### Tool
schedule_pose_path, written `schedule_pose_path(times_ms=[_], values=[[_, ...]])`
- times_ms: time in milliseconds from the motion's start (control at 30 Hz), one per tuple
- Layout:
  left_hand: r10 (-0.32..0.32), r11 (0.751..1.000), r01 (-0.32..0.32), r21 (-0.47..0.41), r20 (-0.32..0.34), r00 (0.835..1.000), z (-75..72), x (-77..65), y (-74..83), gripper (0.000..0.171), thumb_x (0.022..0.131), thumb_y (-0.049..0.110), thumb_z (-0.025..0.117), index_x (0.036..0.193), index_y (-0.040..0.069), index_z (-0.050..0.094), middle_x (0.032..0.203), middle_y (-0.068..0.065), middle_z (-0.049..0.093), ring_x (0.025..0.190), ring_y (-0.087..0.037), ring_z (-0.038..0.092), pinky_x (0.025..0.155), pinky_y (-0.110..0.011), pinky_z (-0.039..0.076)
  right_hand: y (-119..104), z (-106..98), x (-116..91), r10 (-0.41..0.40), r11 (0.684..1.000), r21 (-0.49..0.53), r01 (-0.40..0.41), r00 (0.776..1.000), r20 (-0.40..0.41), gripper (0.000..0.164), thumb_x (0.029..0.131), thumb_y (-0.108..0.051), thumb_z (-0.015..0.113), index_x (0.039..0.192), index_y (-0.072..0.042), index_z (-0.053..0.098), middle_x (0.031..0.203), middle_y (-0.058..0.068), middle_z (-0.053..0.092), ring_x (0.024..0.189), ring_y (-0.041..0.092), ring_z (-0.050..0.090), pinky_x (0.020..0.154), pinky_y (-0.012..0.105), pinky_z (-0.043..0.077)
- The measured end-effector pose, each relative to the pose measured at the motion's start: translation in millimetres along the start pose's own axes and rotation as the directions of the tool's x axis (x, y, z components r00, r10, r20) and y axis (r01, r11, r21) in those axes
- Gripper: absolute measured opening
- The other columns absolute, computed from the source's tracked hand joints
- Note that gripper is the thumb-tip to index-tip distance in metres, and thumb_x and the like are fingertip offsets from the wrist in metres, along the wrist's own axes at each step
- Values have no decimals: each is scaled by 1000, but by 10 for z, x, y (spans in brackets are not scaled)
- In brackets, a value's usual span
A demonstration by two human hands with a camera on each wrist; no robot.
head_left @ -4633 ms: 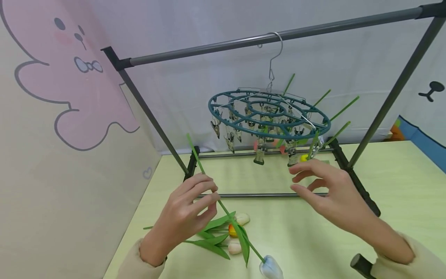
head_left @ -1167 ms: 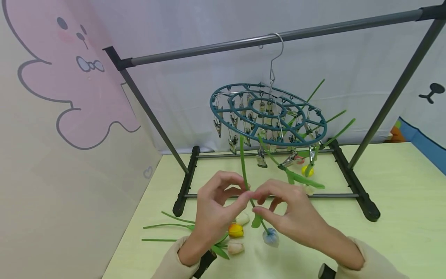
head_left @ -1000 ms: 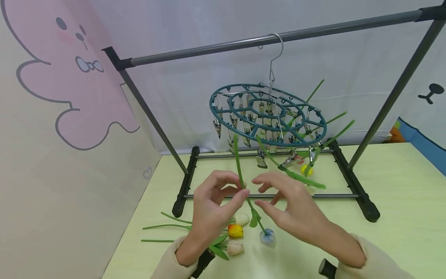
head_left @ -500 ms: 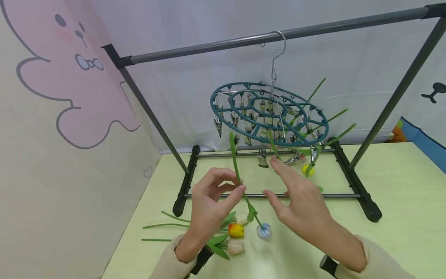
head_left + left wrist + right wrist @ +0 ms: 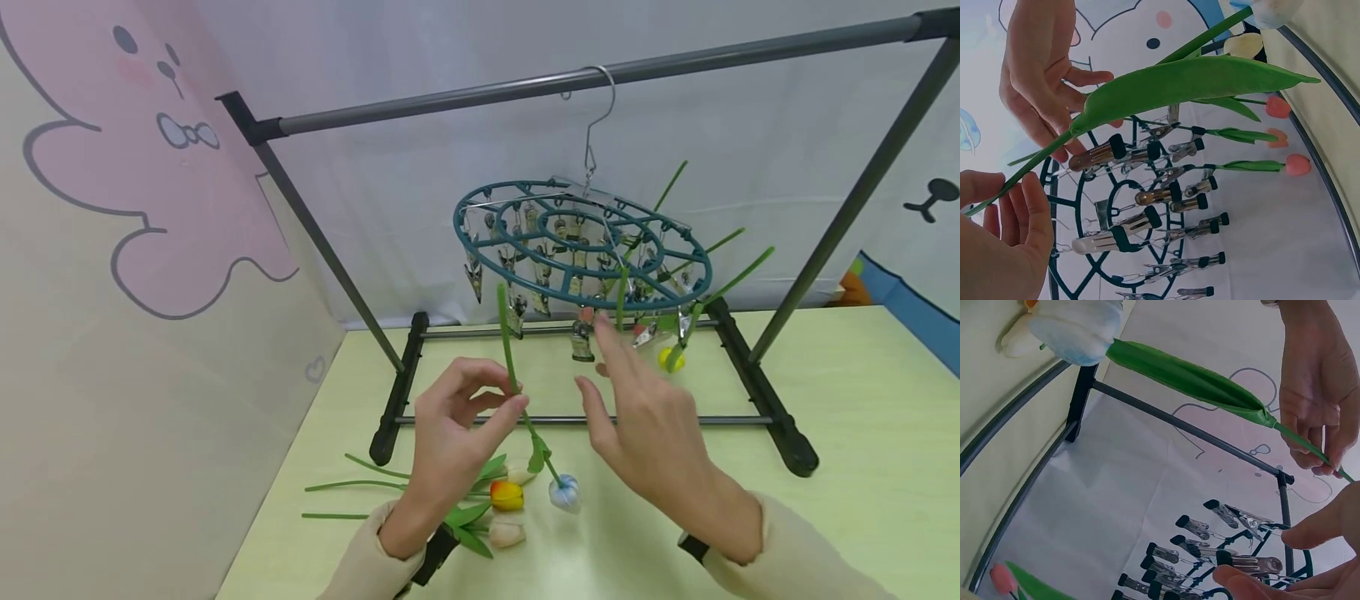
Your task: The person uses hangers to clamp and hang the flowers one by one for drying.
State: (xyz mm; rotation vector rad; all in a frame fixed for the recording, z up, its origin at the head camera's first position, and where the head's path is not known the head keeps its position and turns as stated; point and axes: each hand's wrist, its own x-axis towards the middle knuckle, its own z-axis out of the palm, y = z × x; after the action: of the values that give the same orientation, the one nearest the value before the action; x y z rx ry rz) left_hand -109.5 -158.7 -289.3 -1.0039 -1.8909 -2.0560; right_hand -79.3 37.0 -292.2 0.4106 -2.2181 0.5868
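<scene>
My left hand [image 5: 457,425] pinches the green stem of a blue-and-white artificial tulip [image 5: 565,493], whose bloom points down toward the table. Its long leaf [image 5: 1191,84] stretches across the left wrist view. My right hand [image 5: 660,425] is raised under the front of a round teal clip hanger [image 5: 525,287], thumb and fingers apart. In the right wrist view its fingertip lies right at a metal clip [image 5: 1257,564]. Several tulips hang bloom-down from the hanger's clips, including a yellow one [image 5: 671,359] and a pink one [image 5: 1298,165].
The hanger hooks over the top bar [image 5: 450,102] of a dark metal rack standing on the pale table [image 5: 870,417]. At the front left lie more tulips, an orange-yellow one [image 5: 507,496] and a cream one [image 5: 506,531] among them. A wall is close on the left.
The right hand touched the held tulip's stem beside the left hand, let go and rose to the hanger's clips. The left hand came rightward earlier with the tulip. The hanger has turned a little.
</scene>
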Motion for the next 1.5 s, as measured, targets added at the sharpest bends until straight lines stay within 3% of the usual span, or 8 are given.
schedule_pose_path(times_ms=[100,400,667,800,867,1033,1267,1500], values=[[-1,1000,1,0,2,1000,5,3,-4,23,81,-7,68,100,0,58,97,-15,58,84,-24,61,76,-39,56,30,42,59,50,996,73,-50,999,-2,54,81,-5,71,129,8,50,115,21,63,66,21,66,37,20,37],[13,1000,-13,-11,10,1000,23,6,-12,23,81,-8,68,100,-1,58,96,-16,58,83,-24,61,75,-39,57,116,44,280,118,970,222,-96,989,-86,24,80,0,73,103,2,67,94,11,71,56,13,64,44,16,46],[5,1000,-5,-27,1,1000,24,1,-17,24,80,-10,68,100,-1,58,95,-16,58,82,-23,60,75,-39,57,141,42,325,272,886,361,-290,957,102,22,88,-4,65,110,-3,67,103,6,70,52,6,60,39,18,42],[6,999,-5,-35,9,1000,39,3,-17,24,80,-9,68,100,-1,58,95,-16,58,82,-23,60,75,-39,57,191,1,311,299,884,343,-318,948,106,20,88,-7,67,108,-7,69,97,2,70,45,5,51,38,20,38],[12,999,-11,-34,8,1000,38,6,-12,24,80,-9,68,100,-1,58,95,-16,58,82,-23,60,74,-39,57,216,-34,304,314,879,335,-338,941,126,21,86,-10,70,107,-5,68,81,1,69,40,6,48,38,21,37],[17,1000,-17,-23,5,1000,23,13,2,24,80,-9,68,99,-1,58,95,-16,58,82,-23,60,74,-38,57,252,-129,308,375,854,283,-436,894,246,25,85,-20,73,100,-2,65,52,-4,59,39,8,53,47,24,43],[8,1000,-8,-17,1,1000,31,54,-15,23,80,-9,68,99,0,58,95,-15,58,82,-24,60,74,-37,57,308,-252,350,397,854,204,-479,852,341,29,82,-33,74,97,-9,71,75,1,68,54,11,60,58,30,46],[-35,999,35,-25,-8,999,15,122,-62,22,81,-6,68,99,-1,58,96,-14,58,83,-24,60,76,-36,57,384,-367,380,392,777,279,-564,780,487,31,82,-36,74,95,-8,69,80,2,70,62,16,68,69,34,54]])
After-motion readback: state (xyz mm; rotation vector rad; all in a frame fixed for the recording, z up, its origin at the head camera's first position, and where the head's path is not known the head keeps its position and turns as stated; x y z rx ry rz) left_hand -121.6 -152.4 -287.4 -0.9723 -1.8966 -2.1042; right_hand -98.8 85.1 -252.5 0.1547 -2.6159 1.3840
